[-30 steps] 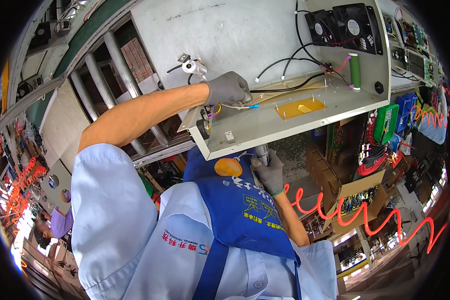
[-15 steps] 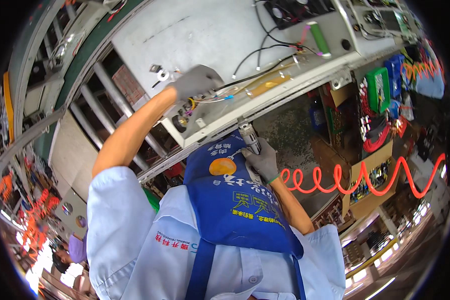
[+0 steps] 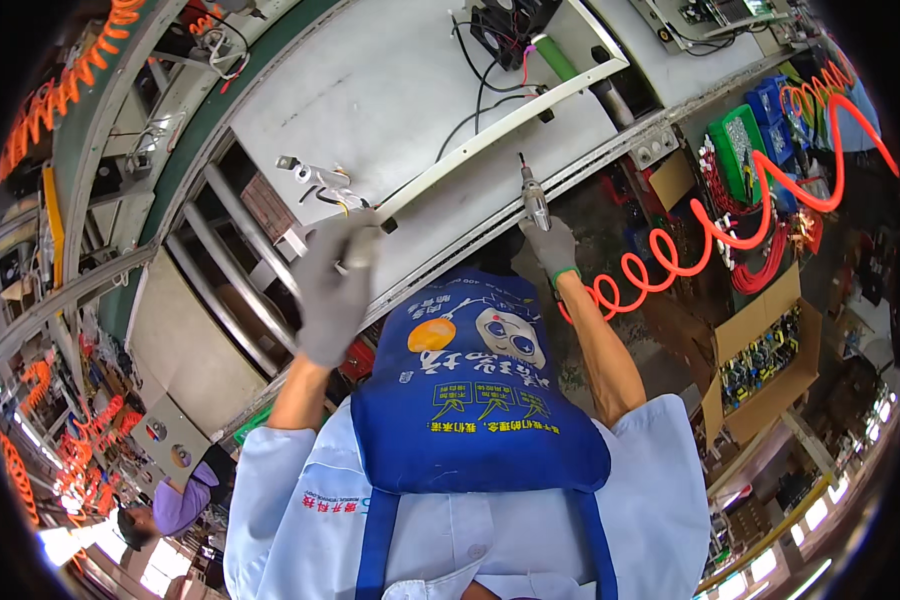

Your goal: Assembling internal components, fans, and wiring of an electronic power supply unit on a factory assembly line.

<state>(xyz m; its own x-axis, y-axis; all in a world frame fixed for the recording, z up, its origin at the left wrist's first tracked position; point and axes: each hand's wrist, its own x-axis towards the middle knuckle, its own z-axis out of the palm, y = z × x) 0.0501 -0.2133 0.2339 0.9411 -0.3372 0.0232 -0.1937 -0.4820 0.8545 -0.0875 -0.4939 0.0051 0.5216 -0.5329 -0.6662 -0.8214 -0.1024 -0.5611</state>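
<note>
My left hand [image 3: 335,285], in a grey glove and slightly blurred, is closed at the near left corner of a light grey metal case [image 3: 500,132]. The near rim of this case stands back from the bench edge. In my gloved right hand [image 3: 550,245] is a pneumatic screwdriver [image 3: 535,200], its bit pointing away from me over the bench front. Beyond my left hand lies a small silver cylindrical part [image 3: 325,178] with short wires. Black fans [image 3: 505,25] with black cables and a green cylinder [image 3: 555,58] lie toward the far right of the case.
A red coiled air hose [image 3: 660,245] stretches across the right side. Metal rollers [image 3: 225,290] lie left of the case. On the right are a green bin [image 3: 735,150], bundled red wires [image 3: 760,270] and an open cardboard box [image 3: 810,340] of small parts. Another person [image 3: 185,500] is at far left.
The near rim of the case has shifted away from the bench edge. My left hand has come back to its near corner. The screwdriver has moved from beside my apron to the bench front.
</note>
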